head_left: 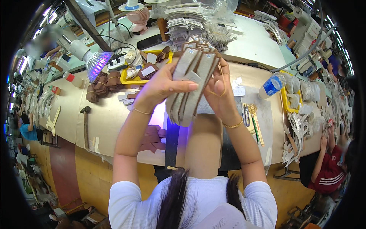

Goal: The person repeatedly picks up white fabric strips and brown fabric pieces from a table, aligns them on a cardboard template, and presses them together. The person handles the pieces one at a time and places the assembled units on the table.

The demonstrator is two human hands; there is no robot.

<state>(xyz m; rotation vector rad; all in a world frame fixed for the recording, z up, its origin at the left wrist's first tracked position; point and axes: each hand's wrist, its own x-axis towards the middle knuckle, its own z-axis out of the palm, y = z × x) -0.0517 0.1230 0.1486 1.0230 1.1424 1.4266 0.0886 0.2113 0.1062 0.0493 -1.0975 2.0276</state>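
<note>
Both my hands hold up a thick bundle of long grey-beige cut pieces [189,86] in front of me, above the workbench. My left hand [163,84] grips the bundle from the left, thumb across its front. On the right side, my right hand [218,91] has its fingers behind the stack, with a thin rubber band looped near them. Gold bracelets sit on both wrists.
The tan workbench [106,118] carries a yellow tray [129,78] of small parts, brown bundles [101,86], a purple lamp [95,61], a hammer [85,126], a water bottle [271,86], scissors and pens [251,118], and stacked pieces [187,23] at the back. A person in red [328,168] sits at right.
</note>
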